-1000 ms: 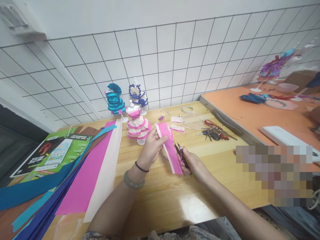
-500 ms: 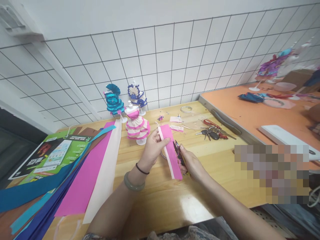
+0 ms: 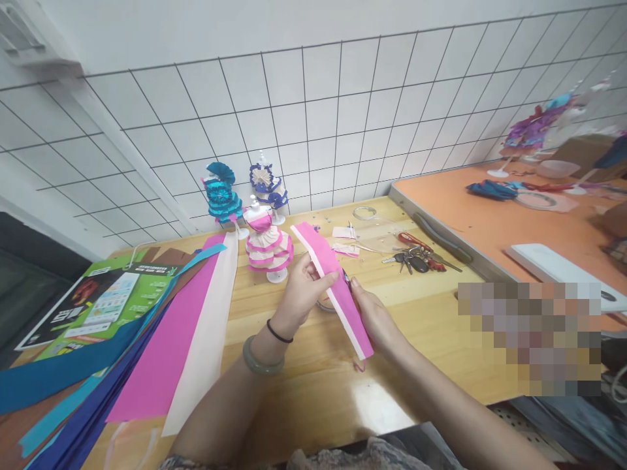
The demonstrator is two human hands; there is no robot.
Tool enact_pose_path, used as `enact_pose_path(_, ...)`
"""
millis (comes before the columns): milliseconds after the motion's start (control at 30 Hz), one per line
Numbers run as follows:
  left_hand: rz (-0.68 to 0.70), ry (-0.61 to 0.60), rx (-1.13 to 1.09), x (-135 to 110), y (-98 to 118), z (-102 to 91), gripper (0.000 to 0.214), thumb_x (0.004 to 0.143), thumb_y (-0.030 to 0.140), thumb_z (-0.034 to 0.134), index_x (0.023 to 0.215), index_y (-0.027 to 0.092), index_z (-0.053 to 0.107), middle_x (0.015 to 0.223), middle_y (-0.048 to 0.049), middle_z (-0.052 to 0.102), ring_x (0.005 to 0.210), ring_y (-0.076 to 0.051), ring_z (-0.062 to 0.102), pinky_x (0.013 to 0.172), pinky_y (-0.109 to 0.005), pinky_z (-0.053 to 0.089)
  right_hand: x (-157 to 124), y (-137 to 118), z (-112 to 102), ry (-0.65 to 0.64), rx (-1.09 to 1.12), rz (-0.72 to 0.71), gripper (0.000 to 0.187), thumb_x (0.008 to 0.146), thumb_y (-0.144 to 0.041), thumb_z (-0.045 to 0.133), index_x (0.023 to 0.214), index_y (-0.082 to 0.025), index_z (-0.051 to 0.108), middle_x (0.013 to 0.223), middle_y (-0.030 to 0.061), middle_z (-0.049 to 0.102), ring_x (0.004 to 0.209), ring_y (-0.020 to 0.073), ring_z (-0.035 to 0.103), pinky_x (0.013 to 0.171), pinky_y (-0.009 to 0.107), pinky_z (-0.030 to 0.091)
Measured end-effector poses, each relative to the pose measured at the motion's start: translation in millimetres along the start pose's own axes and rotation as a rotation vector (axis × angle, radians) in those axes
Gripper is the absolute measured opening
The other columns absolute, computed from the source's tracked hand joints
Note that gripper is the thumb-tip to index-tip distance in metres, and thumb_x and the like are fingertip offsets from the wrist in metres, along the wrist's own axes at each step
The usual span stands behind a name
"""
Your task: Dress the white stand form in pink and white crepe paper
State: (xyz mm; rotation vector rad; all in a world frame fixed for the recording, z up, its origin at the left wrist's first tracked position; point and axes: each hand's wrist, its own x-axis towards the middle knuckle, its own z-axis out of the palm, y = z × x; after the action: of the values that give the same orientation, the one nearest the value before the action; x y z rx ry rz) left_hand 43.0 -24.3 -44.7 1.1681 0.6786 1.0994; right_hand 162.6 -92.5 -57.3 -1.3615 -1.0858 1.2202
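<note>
My left hand [image 3: 304,287] is closed on a pink paper strip [image 3: 337,287] with a white edge, thumb on top, above the wooden table. The strip slants from far left to near right. My right hand [image 3: 377,320] is closed beside the strip's right edge around dark scissors [image 3: 346,277], mostly hidden behind the strip. A thin curled pink sliver [image 3: 360,365] hangs below the strip's near end. Partly covered under the strip lies a round roll [image 3: 324,301]. A small dress form in a pink and white ruffled dress [image 3: 268,245] stands just beyond my left hand.
Teal [image 3: 223,196] and blue-white [image 3: 268,179] dress forms stand behind. Coloured paper sheets [image 3: 171,333] lie at left over a green poster [image 3: 93,307]. Keys [image 3: 416,258], a clear tape roll [image 3: 365,213] and paper scraps [image 3: 344,232] lie to the right, beside an orange table [image 3: 450,202].
The pink strip has shifted, with more of it reaching past my left hand to the far left. It covers more of the scissors. The pink sliver now shows below its near end.
</note>
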Motion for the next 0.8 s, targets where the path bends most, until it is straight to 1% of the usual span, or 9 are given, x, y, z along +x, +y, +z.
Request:
enact_pose_path(100, 0.014, 0.023, 0.02, -0.7, -0.3, -0.3, 0.034, 0.065, 0.018, 0.073, 0.093, 0.017, 0.054, 0.082, -0.0012, 0.064, 0.075, -0.012, 0.059, 0.073, -0.026, 0.048, 0.7, 0.2, -1.1, -0.012, 0.008, -0.029, 0.059, 0.083, -0.064, 0.034, 0.078, -0.017, 0.068, 0.079, 0.0063, 0.068, 0.077, 0.0225, 0.059, 0.073, 0.032, 0.043)
enact_pose_path(200, 0.021, 0.038, 0.046, -1.1, 0.1, 0.2, 0.033, 0.065, 0.018, 0.072, 0.093, 0.017, 0.054, 0.081, -0.0011, 0.063, 0.074, -0.012, 0.059, 0.072, -0.026, 0.047, 2.5, 4.8, -2.4, 0.008, -0.001, -0.011, 0.055, 0.082, -0.063, 0.039, 0.085, -0.017, 0.068, 0.085, 0.0064, 0.069, 0.081, 0.023, 0.059, 0.076, 0.032, 0.042)
enact_pose_path(333, 0.004, 0.009, 0.052, -1.5, 0.9, 2.0, 0.036, 0.065, 0.016, 0.072, 0.096, 0.017, 0.054, 0.082, -0.0009, 0.063, 0.074, -0.012, 0.059, 0.071, -0.025, 0.047, 4.8, 8.4, -2.4, -0.049, 0.079, -0.029, 0.055, 0.084, -0.06, 0.038, 0.094, -0.015, 0.068, 0.091, 0.0072, 0.069, 0.087, 0.023, 0.059, 0.083, 0.032, 0.041)
enact_pose_path(400, 0.003, -0.003, 0.048, -1.8, 1.3, 3.1, 0.037, 0.064, 0.015, 0.072, 0.096, 0.017, 0.054, 0.081, -0.0002, 0.063, 0.074, -0.012, 0.059, 0.07, -0.025, 0.047, 5.8, 7.2, -1.8, -0.046, 0.092, -0.028, 0.055, 0.085, -0.06, 0.037, 0.094, -0.015, 0.069, 0.088, 0.007, 0.07, 0.086, 0.0227, 0.059, 0.082, 0.032, 0.041)
enact_pose_path(500, 0.003, -0.011, 0.05, -2.4, 1.9, 4.5, 0.037, 0.062, 0.015, 0.072, 0.094, 0.017, 0.054, 0.081, 0.0001, 0.063, 0.074, -0.012, 0.059, 0.07, -0.025, 0.046, 7.4, 6.0, -1.2, -0.01, 0.061, 0.005, 0.055, 0.083, -0.06, 0.039, 0.089, -0.015, 0.07, 0.078, 0.0057, 0.069, 0.078, 0.0219, 0.059, 0.076, 0.031, 0.042)
enact_pose_path(567, 0.002, -0.015, 0.064, -2.7, 1.9, 5.0, 0.036, 0.063, 0.015, 0.071, 0.094, 0.017, 0.054, 0.081, -0.0001, 0.063, 0.075, -0.012, 0.059, 0.071, -0.025, 0.047, 8.7, 7.2, -1.1, 0.001, 0.067, 0.002, 0.054, 0.083, -0.06, 0.04, 0.086, -0.016, 0.07, 0.075, 0.0048, 0.069, 0.075, 0.0212, 0.059, 0.073, 0.031, 0.042)
enact_pose_path(700, -0.008, -0.014, 0.093, -3.1, 1.1, 6.0, 0.033, 0.063, 0.015, 0.071, 0.092, 0.017, 0.054, 0.08, -0.0007, 0.064, 0.074, -0.013, 0.06, 0.07, -0.025, 0.047, 11.3, 11.0, -1.0, -0.015, 0.12, -0.02, 0.052, 0.083, -0.059, 0.041, 0.086, -0.016, 0.069, 0.076, 0.0044, 0.069, 0.078, 0.0215, 0.059, 0.076, 0.031, 0.042)
enact_pose_path(800, -0.016, -0.009, 0.098, -3.2, 1.2, 6.7, 0.033, 0.062, 0.015, 0.071, 0.091, 0.017, 0.054, 0.081, -0.0012, 0.064, 0.075, -0.014, 0.061, 0.07, -0.026, 0.047, 12.3, 12.1, -0.5, -0.025, 0.15, -0.006, 0.051, 0.083, -0.059, 0.041, 0.088, -0.016, 0.069, 0.079, 0.0043, 0.069, 0.081, 0.0215, 0.058, 0.076, 0.03, 0.041)
